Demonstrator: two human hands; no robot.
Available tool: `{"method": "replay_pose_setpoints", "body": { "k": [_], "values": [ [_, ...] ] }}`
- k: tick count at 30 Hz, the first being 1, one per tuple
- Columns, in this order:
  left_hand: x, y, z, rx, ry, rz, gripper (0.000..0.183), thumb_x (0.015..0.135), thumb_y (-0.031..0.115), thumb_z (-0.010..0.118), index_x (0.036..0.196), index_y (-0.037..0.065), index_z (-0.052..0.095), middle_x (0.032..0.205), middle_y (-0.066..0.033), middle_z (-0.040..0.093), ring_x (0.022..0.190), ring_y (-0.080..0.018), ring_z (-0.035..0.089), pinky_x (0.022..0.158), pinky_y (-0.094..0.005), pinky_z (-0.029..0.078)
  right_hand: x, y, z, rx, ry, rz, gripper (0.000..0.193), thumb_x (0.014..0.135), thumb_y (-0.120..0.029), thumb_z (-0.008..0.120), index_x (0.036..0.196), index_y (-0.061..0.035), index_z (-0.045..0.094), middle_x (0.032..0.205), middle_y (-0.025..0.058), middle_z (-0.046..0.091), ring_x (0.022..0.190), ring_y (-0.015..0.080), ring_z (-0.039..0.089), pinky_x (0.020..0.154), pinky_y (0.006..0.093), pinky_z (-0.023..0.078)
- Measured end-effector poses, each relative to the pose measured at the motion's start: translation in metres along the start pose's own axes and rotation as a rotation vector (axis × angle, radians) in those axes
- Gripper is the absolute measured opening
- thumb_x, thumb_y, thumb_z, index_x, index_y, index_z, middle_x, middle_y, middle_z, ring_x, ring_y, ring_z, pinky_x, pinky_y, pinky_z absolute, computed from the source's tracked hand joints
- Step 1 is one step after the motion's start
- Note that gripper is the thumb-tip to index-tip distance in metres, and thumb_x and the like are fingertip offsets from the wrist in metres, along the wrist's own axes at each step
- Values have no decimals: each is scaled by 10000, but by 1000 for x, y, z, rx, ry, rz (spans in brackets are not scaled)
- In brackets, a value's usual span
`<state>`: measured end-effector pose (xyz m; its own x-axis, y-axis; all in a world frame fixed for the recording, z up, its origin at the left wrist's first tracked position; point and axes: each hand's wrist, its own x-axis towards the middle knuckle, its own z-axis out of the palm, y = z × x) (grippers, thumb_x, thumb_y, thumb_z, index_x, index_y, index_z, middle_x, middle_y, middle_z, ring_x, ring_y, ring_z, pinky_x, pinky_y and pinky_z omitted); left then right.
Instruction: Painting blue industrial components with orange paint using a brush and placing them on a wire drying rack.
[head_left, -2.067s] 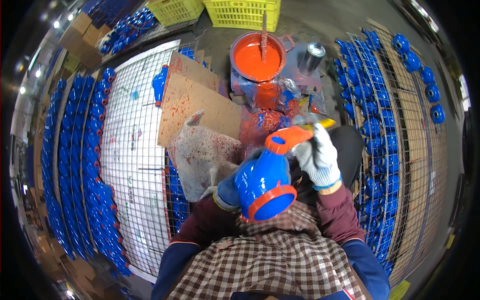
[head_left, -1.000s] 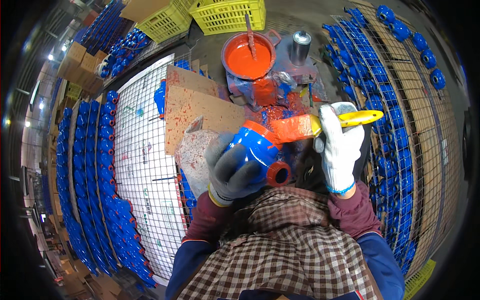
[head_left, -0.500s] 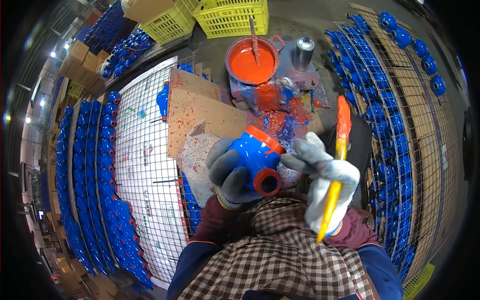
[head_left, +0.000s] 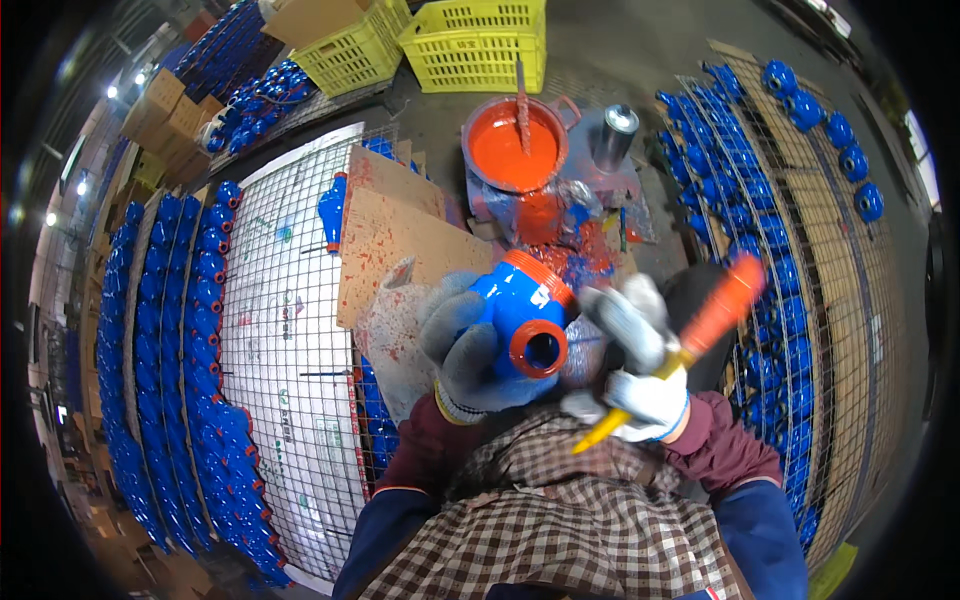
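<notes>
My left hand [head_left: 460,345], in a grey-and-white work glove, is wrapped round a glossy blue metal housing [head_left: 505,303]. The housing has a red threaded collar at its upper end and a red-rimmed round opening facing me. Close by its right side is my gloved right hand [head_left: 640,350], closed round a yellow-handled paintbrush [head_left: 683,357]. Red paint covers the brush head, which is blurred and points up and right, away from the housing. The right fingertips reach near the housing's edge; I cannot tell if they touch it.
A pot of red paint [head_left: 488,168] with a stick in it stands ahead on a paint-spattered stand, beside a spray can [head_left: 615,138]. Spattered cardboard [head_left: 400,245] lies left. Wire mesh racks [head_left: 290,330] with blue housings flank me. Yellow crates [head_left: 475,45] sit beyond.
The brush has tilted from nearly upright to slanting right, and my right hand has turned with it. In my left hand the housing has turned so its side opening faces me more.
</notes>
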<state>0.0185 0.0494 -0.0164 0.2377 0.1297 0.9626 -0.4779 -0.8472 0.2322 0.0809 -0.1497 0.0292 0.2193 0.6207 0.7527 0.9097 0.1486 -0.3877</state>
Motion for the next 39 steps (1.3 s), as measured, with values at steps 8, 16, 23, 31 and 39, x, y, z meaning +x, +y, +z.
{"method": "replay_pose_setpoints", "body": {
  "k": [8, 16, 23, 31, 39],
  "values": [
    [65, -50, -17, -677, 340, -695, 672, 679, 246, 819, 1226, 86, 463, 1017, -34, 598, 918, -186, 600, 866, -374, 484, 19, 117, -25, 142, 486, 196, 487, 767, 50, 717, 1202, -67, 531, 1391, 186, 479, 1321, 296, 439, 1020, 435, 437],
    [23, -129, 2, -788, 311, -1056, 773, 662, 75, 818, 1307, 38, 394, 1211, -78, 517, 1061, -200, 578, 898, -354, 526, 38, 308, 19, -283, 445, 893, 676, 752, -314, 810, 1272, -49, 468, 1206, 139, 578, 1113, 266, 570, 947, 344, 446],
    [-6, -151, 26, -773, 176, -1112, 877, 566, -18, 840, 1294, 69, 358, 1202, -99, 506, 1041, -200, 589, 836, -340, 556, 12, 367, 45, -347, 496, 896, 817, 664, -278, 851, 1306, -84, 386, 1200, 174, 559, 1118, 304, 560, 966, 390, 439],
    [-29, -153, 15, -218, -25, -726, 990, 552, 38, 883, 1359, 72, 311, 1239, -102, 488, 1112, -237, 552, 938, -400, 487, 65, 164, 31, -351, 227, 354, 724, 653, -186, 864, 1251, -41, 482, 1134, 147, 585, 1030, 240, 589, 841, 334, 504],
    [-16, -138, 15, -34, -122, -290, 1022, 533, 144, 915, 1374, 77, 338, 1324, -175, 450, 1173, -350, 497, 1001, -482, 397, 87, 63, 10, -78, -353, 252, 376, 672, -58, 805, 935, -11, 542, 775, 73, 559, 668, 215, 567, 608, 317, 472]
  ]
}}
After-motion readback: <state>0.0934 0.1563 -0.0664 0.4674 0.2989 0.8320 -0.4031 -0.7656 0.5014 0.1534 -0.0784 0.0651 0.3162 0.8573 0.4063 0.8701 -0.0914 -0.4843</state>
